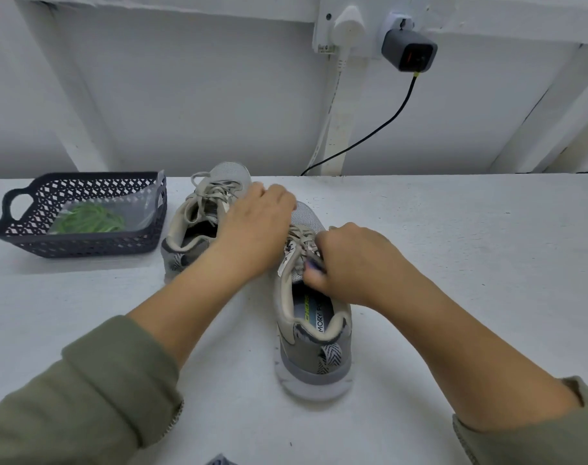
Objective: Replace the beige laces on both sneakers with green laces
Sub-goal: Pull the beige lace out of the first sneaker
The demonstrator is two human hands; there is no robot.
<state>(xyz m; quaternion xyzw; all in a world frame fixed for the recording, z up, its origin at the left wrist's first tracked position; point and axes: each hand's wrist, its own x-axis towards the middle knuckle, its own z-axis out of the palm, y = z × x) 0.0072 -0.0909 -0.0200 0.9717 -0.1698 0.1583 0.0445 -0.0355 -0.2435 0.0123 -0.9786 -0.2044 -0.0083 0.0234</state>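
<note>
On the table (453,263), the basket (84,245) holds the bagged green laces (91,221). I'm unlacing the near sneaker (314,360): left hand (255,229) covers its toe, grip hidden; right hand (349,263) pinches its beige laces (302,239). Next, I judge, pull them loose.

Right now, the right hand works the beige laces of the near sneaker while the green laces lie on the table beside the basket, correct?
Not quite. The head view shows the green laces inside the basket, in a clear bag, not beside it. The right hand does pinch the beige laces of the near sneaker.
</note>
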